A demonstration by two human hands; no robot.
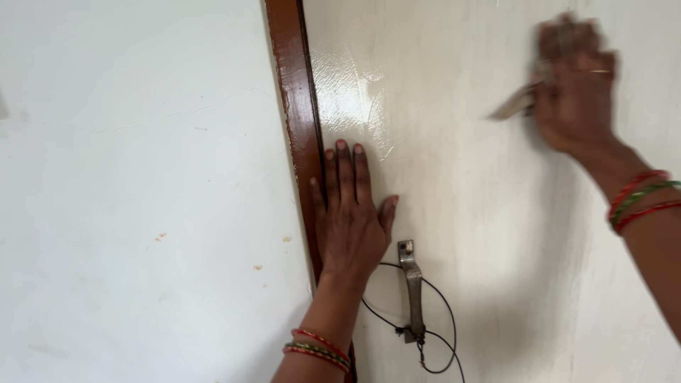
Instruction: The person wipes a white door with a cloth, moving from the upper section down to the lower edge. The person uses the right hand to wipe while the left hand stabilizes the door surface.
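Both hands on door: left hand flat, right hand gripping scraper.

Even daylight; glare on glossy door (right hand motion-blurred).

Left hand: flat, fingers together, pressed on the glossy white door at its left edge, touching the brown frame. Right hand: blurred, near the door's upper right, closed on a flat pale tool. Metal handle: just right of the left wrist, black wire looped around it. Bangles: red and green, both wrists. White wall: left of frame.
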